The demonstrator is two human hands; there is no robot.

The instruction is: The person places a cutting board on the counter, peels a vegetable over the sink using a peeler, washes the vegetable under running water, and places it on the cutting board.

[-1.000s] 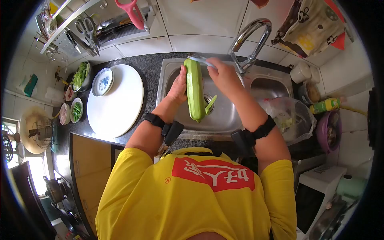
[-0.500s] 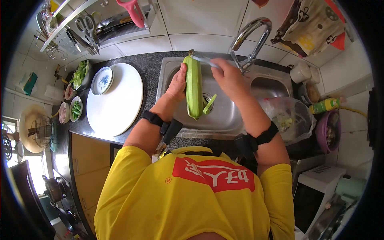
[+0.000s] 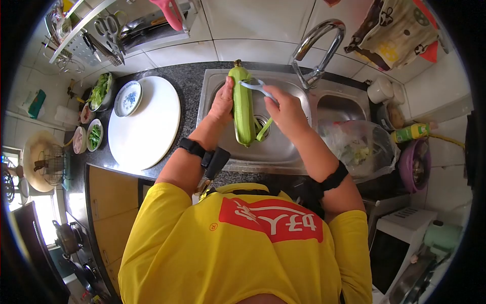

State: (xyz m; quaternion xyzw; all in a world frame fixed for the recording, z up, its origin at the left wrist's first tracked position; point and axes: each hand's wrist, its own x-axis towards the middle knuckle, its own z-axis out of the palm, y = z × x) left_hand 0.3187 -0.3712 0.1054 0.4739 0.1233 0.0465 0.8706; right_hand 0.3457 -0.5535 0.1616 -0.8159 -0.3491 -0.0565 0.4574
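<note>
From the left, the left hand (image 3: 223,104) grips a zucchini (image 3: 244,115) aligned near to far, while the right hand (image 3: 286,112) holds a peeler (image 3: 260,88) apparently touching its far half.

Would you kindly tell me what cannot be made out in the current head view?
Head view:
- Most fingers of the left hand: hidden behind the zucchini.
- Much of the handle of the peeler: covered by the right hand.
- Part of the sink drain: blocked by the zucchini.
- Exact contents of the plastic bag: blurred by its cloudy film.
</note>
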